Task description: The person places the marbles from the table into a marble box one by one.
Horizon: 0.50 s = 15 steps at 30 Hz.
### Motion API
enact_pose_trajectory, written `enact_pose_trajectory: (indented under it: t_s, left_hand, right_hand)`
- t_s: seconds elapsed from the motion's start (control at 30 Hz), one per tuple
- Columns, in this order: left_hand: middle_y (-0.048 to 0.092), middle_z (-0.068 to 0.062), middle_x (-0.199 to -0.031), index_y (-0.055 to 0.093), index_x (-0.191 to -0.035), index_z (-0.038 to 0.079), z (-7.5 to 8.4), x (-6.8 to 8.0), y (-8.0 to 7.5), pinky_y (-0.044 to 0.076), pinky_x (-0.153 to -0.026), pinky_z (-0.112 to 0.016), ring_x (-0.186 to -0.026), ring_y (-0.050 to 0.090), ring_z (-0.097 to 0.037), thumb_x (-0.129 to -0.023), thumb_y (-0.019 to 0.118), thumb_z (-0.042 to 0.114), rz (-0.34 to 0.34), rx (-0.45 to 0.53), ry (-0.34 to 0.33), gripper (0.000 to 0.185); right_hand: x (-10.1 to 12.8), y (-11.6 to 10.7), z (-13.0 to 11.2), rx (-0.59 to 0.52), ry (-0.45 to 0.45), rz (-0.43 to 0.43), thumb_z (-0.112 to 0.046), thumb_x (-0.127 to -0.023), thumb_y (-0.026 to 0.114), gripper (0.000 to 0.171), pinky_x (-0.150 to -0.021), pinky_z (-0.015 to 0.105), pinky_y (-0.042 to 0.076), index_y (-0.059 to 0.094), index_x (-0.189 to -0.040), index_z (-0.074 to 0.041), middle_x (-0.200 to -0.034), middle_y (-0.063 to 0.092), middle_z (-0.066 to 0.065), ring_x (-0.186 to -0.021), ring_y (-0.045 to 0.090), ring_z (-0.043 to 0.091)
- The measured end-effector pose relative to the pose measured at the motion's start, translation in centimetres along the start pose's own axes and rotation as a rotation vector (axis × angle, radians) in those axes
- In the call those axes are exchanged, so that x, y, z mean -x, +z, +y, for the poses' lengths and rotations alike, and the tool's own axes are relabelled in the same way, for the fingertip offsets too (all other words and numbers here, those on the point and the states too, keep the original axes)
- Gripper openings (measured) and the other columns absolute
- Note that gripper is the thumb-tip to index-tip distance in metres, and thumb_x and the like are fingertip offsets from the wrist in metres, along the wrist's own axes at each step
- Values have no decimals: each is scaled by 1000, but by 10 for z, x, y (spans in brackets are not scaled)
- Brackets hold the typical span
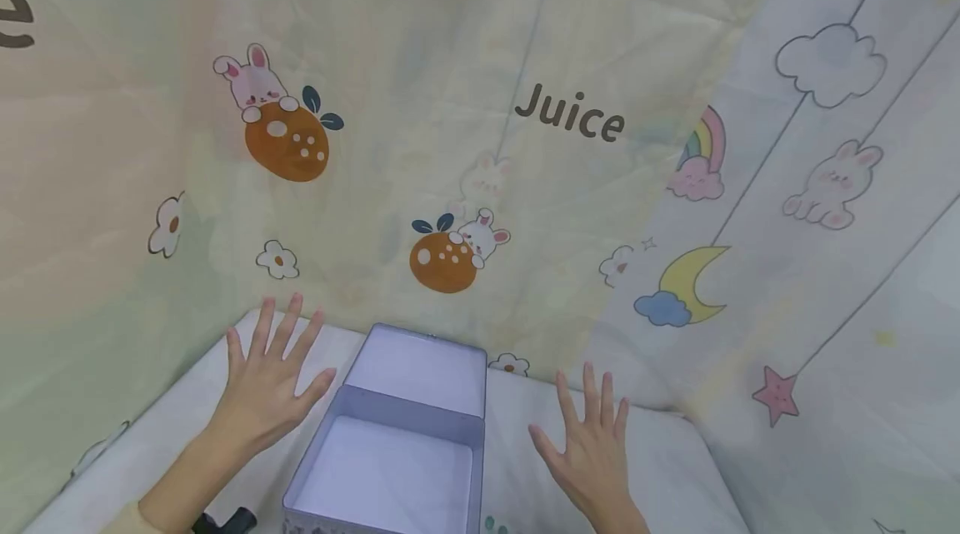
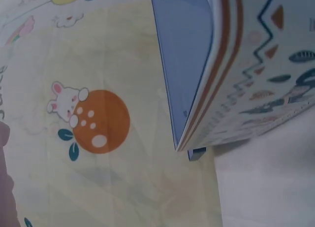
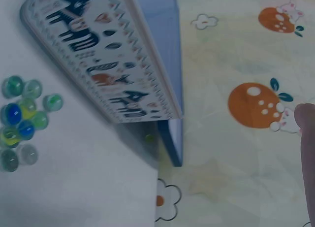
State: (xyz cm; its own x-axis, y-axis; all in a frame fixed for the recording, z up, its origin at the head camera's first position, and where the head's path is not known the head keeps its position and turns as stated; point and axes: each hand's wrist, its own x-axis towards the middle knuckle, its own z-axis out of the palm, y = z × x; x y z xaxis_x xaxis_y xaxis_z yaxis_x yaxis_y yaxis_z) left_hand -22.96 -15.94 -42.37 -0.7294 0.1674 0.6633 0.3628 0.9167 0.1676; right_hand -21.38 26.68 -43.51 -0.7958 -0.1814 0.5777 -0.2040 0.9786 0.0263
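Observation:
An open tin box (image 1: 411,411) with a pale blue inside sits low in the head view, its hinged lid (image 1: 420,367) standing back and nothing visible inside. My left hand (image 1: 270,380) hovers to the left of the box with fingers spread and straight. My right hand (image 1: 592,442) hovers to the right of it, also spread, holding nothing. The left wrist view shows the box's patterned side wall (image 2: 266,74). The right wrist view shows the patterned wall (image 3: 108,64) and several glass marbles (image 3: 22,121) on the white surface beside it.
A printed cloth backdrop (image 1: 525,142) with bunnies, oranges and the word "Juice" rises close behind and around the white surface (image 1: 660,451). One small marble (image 3: 148,137) lies by the box's hinge. A dark object (image 1: 225,521) shows at the bottom left edge.

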Motion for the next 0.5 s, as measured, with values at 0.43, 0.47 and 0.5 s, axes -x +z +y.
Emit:
enact_pose_trajectory:
  t_s: [0.43,0.47,0.5]
  left_hand:
    - [8,-6,-161,22,-152,23,5,14,9,-12,-115,-56,-148,0,-31,-84,58,53,8,37,100,83]
    - [8,-6,-161,22,-153,22,4,15,9,-13,-115,-55,-148,1,-31,-84,58,53,11,40,102,83]
    - [8,-6,-161,22,-152,22,3,16,9,-13,-115,-55,-148,1,-30,-84,58,53,13,45,105,84]
  right_hand:
    - [13,4,1,-15,-68,94,-66,-83,52,83,-119,44,-11,34,-148,-19,-157,20,15,-142,19,41]
    - [14,4,1,-13,-75,98,-67,-83,50,83,-117,38,-15,35,-148,-18,-157,21,15,-141,21,42]
    - [15,3,0,-12,-78,99,-68,-83,50,83,-115,33,-19,37,-147,-17,-157,22,14,-140,22,42]
